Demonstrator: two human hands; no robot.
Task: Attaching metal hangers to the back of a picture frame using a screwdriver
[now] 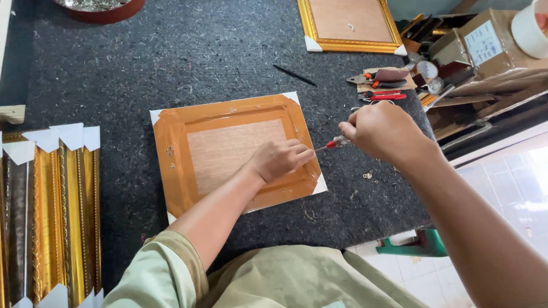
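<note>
Brown-taped, the back of a small picture frame with white corner protectors lies face down at the centre of the picture on the dark grey felt desk. The left hand presses on the frame's right edge, fingers curled flat and holding nothing. The right hand is closed around a small red-handled screwdriver, its tip meeting the frame beside the left fingertips. A slip of the tip could jab those fingers or tear the tape, since they sit so close. Red-handled pliers lie at upper right, gold frame mouldings at lower left
</note>
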